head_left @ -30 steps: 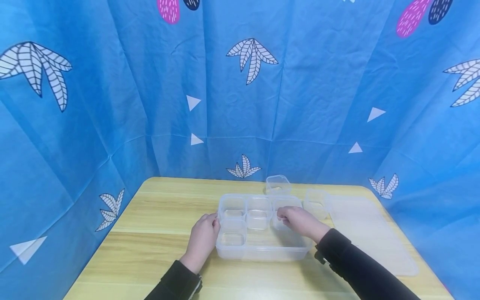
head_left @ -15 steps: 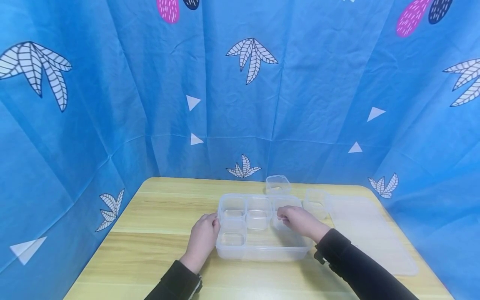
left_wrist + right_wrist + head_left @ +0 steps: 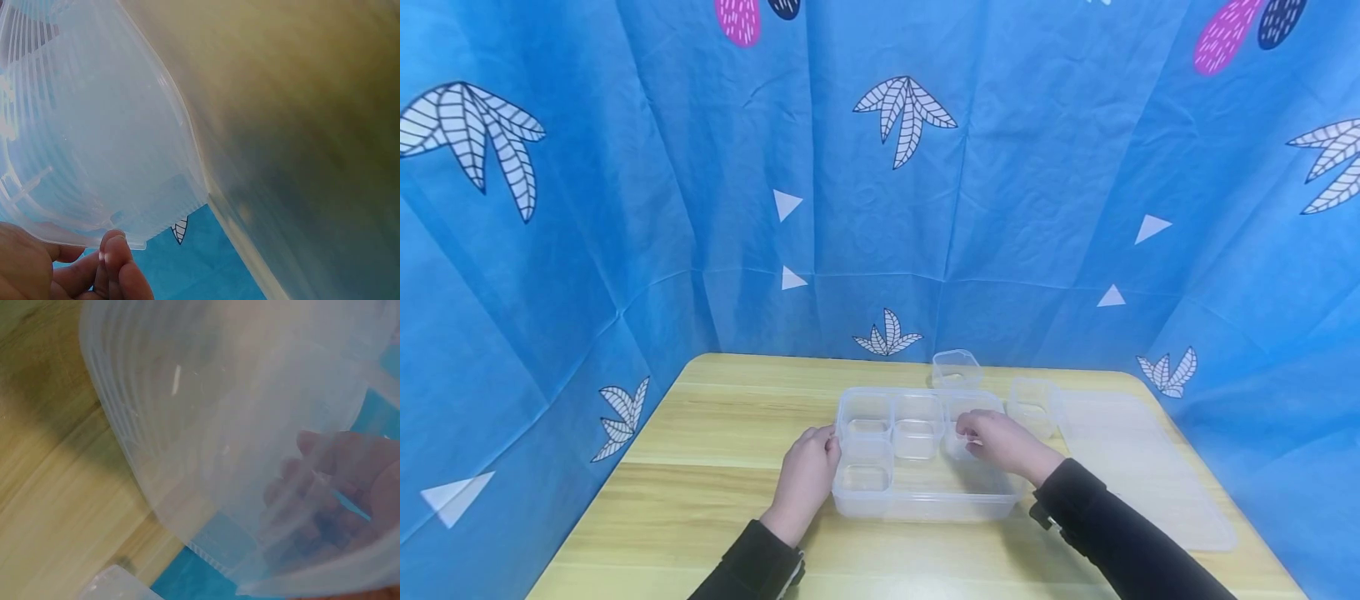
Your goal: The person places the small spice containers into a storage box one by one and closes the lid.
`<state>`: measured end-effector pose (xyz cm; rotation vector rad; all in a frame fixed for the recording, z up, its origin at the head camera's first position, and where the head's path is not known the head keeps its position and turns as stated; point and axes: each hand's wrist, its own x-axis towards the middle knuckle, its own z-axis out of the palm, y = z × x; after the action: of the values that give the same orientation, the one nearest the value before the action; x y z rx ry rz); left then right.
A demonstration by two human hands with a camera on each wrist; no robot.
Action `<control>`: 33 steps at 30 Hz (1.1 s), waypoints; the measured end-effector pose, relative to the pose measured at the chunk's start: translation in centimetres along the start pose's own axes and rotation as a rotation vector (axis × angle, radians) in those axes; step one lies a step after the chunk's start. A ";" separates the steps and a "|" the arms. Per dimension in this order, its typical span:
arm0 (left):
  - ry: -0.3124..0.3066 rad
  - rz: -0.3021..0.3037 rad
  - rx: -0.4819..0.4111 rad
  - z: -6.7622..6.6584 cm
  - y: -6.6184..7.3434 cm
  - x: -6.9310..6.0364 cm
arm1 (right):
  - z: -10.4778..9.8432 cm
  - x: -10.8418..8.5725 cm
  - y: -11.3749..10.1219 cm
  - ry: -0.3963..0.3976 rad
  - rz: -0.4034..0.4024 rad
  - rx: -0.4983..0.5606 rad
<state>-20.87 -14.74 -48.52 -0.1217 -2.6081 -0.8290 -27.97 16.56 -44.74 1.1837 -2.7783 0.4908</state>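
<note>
Only the right hand (image 3: 1003, 443) shows a change since the earlier head frames: its fingertips, bunched then, are now slightly apart. Head view: that hand bends over a small clear square plastic cup (image 3: 973, 402) in the back right corner of a large clear rectangular plastic container (image 3: 925, 505); I cannot tell whether its fingertips touch the cup. Beside this cup, 3 more small clear plastic cups (image 3: 917, 427) stand inside along the back and left, and 2 loose clear plastic cups (image 3: 1033, 404) stand outside, behind and to the right, near a flat translucent plastic lid (image 3: 1142, 467) on the yellow wood-grain table (image 3: 722, 483). Left wrist view: the left hand (image 3: 94, 269) holds the container's rim between bent fingers and thumb; that steady hold seems right, since the light container would probably slide. Right wrist view: the right hand's bent fingers show only hazily through the container wall. To settle the cup well, I would press it straight down, keep its sides square to its neighbours, and lift the fingers clear without catching its rim.
</note>
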 end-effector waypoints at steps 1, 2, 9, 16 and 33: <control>0.002 -0.001 0.000 0.0 0.0 0.0 | -0.1 0.0 0.0 0.000 0.004 0.001; 0.002 -0.002 0.000 0.0 0.0 0.0 | -0.2 -0.1 0.0 0.001 0.008 0.001; 0.007 0.002 -0.001 0.1 -0.2 0.0 | -1.2 -0.3 -0.1 0.011 0.036 -0.007; 0.023 0.012 0.001 0.1 -0.2 -0.1 | -2.2 -0.5 0.3 0.022 0.084 0.008; 0.009 0.011 -0.001 0.2 -0.2 0.0 | -4.6 -1.4 3.3 0.081 0.174 -0.011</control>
<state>-20.97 -14.83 -48.76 -0.1317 -2.5970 -0.8247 -29.57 21.16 -41.48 0.9036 -2.8233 0.5246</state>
